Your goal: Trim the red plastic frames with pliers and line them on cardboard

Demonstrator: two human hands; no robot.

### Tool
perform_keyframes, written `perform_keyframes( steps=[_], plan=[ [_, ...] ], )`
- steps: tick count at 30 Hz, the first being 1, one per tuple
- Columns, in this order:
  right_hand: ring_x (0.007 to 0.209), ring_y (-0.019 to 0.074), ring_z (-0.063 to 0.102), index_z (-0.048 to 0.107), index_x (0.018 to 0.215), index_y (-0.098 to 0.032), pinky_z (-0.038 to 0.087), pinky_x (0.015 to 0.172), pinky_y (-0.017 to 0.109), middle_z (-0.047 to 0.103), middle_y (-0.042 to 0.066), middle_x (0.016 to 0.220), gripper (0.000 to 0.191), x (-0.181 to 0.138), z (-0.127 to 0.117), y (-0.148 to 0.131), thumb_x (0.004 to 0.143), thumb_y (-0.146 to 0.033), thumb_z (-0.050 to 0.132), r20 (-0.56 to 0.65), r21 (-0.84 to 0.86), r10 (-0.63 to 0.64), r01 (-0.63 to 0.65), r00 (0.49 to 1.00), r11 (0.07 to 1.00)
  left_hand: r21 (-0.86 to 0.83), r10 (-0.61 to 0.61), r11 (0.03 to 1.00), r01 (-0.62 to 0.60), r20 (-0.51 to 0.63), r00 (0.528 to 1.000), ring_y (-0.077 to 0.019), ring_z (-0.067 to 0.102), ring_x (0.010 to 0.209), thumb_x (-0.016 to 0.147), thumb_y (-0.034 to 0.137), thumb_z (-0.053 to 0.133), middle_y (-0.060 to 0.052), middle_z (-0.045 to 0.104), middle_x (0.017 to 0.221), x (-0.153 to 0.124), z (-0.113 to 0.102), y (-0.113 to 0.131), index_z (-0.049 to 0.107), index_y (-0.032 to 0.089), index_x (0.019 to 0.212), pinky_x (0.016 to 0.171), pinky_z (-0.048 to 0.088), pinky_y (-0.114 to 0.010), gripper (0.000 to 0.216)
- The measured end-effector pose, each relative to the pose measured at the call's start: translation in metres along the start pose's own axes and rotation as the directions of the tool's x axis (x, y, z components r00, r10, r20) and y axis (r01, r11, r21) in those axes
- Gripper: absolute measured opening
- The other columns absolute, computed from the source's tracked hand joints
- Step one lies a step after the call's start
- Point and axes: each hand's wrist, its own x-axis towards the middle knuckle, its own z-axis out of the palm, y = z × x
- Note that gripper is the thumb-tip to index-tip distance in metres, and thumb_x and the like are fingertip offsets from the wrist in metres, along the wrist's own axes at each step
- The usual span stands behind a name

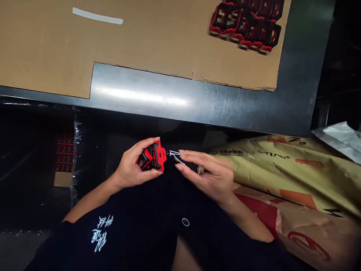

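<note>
While the left grip [130, 165] is closed around a red and black part [160, 158], thumb on its near edge and a finger along its far edge, the right grip [212, 171] pinches a thin, pale, forked item [175, 153] whose kind I cannot make out, its dark end just beside the part. Both are held up in front of the person's dark top [143, 222], off the table and just short of its near side. The table [163, 92] is smooth grey metal, with a bright streak of reflected light and fine scuffs towards the right. A brown cardboard sheet [158, 45] covers much of it, notched along the near side so that bare metal shows. On the sheet lie a white strip [97, 16], at the far left, and a cluster of similar red and black parts [248, 26], packed together at the far right. Right of the person, yellowish printed sacks [273, 163] lie beside a brown and red bag [316, 233], with a silvery sheet [340, 137] near the table's corner. To the left, beyond shiny clear plastic [76, 150], more red pieces [64, 152] sit in shadow above a tan panel [62, 179]. The room's edges are dark.
</note>
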Motion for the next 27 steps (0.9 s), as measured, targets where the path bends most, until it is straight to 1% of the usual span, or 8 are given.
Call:
perform_keyframes(
  steps=[3,7,12,15,18,20,24,27],
  plan=[
    [0.095,0.0179,0.074,0.077,0.102,-0.024,0.063,0.091,0.03,0.076,0.002,0.104,0.018,0.015,0.002,0.025,0.086,-0.017,0.082,-0.163,0.019,0.077,-0.075,0.984,0.997,-0.009,0.007,1.0,-0.008,-0.049,0.999,-0.0264,0.067,0.123,0.076,0.036,0.086,-0.015,0.065,0.138,0.014,-0.014,-0.002,0.048,0.024,0.146,0.103,0.057,-0.037,0.081],
    [0.09,0.0185,0.074,0.079,0.097,-0.023,0.062,0.085,0.031,0.076,0.002,0.097,0.013,0.053,0.003,0.075,0.085,-0.029,0.081,-0.46,-0.034,0.103,-0.133,0.882,0.99,0.397,-0.069,0.915,0.073,-0.025,0.997,-0.0282,0.068,0.115,0.073,0.035,0.085,-0.012,0.067,0.133,0.091,-0.053,-0.009,0.055,0.021,0.139,0.102,0.055,-0.041,0.074],
    [0.087,0.0186,0.073,0.079,0.095,-0.018,0.061,0.077,0.029,0.076,0.006,0.098,0.022,0.085,0.006,0.112,0.086,-0.039,0.077,-0.557,-0.023,0.142,-0.186,0.818,0.982,0.684,-0.168,0.72,0.115,0.011,0.986,-0.0355,0.066,0.109,0.061,0.021,0.086,-0.014,0.071,0.117,0.203,-0.095,-0.033,0.065,0.021,0.127,0.098,0.051,-0.052,0.069],
    [0.083,0.018,0.073,0.08,0.094,-0.017,0.061,0.076,0.028,0.076,0.007,0.097,0.025,0.086,0.006,0.114,0.085,-0.04,0.077,-0.579,-0.008,0.173,-0.218,0.797,0.976,0.648,-0.136,0.747,0.149,-0.07,0.988,-0.0338,0.065,0.103,0.052,0.016,0.088,-0.014,0.07,0.113,0.217,-0.105,-0.039,0.064,0.019,0.126,0.091,0.053,-0.049,0.078],
    [0.078,0.0178,0.073,0.079,0.092,-0.016,0.061,0.072,0.027,0.076,0.007,0.092,0.027,0.081,0.003,0.104,0.084,-0.041,0.078,-0.575,0.086,0.244,-0.24,0.781,0.967,0.333,-0.158,0.913,0.234,-0.241,0.958,-0.0208,0.063,0.085,0.057,0.023,0.086,-0.009,0.068,0.102,0.185,-0.095,-0.031,0.064,0.018,0.116,0.073,0.053,-0.033,0.064],
    [0.076,0.0173,0.073,0.079,0.091,-0.017,0.06,0.067,0.026,0.076,0.005,0.091,0.022,0.075,0.003,0.086,0.085,-0.038,0.079,-0.523,0.144,0.247,-0.201,0.816,0.969,-0.132,-0.36,0.932,0.337,-0.242,0.901,-0.011,0.053,0.061,0.069,0.033,0.076,-0.003,0.064,0.088,0.151,-0.074,-0.021,0.061,0.019,0.105,0.052,0.043,-0.023,0.041],
    [0.09,0.0181,0.074,0.077,0.092,-0.021,0.061,0.079,0.028,0.076,0.004,0.1,0.004,0.061,0.014,0.038,0.088,-0.021,0.078,-0.211,0.1,-0.057,0.079,0.976,0.992,-0.787,-0.612,0.385,0.482,0.173,0.771,-0.0073,0.041,0.047,0.071,0.035,0.062,0.0,0.06,0.079,0.098,-0.022,-0.002,0.057,0.018,0.099,0.036,0.025,-0.018,0.034],
    [0.093,0.0192,0.073,0.076,0.094,-0.022,0.061,0.084,0.033,0.075,0.005,0.102,0.009,0.052,0.021,0.012,0.088,-0.016,0.076,-0.055,0.057,-0.206,0.209,0.977,0.976,-0.852,-0.643,0.271,0.448,0.186,0.743,-0.0104,0.055,0.054,0.076,0.033,0.061,-0.004,0.068,0.086,0.079,-0.002,0.004,0.058,0.016,0.104,0.04,0.039,-0.02,0.033]
  ],
)
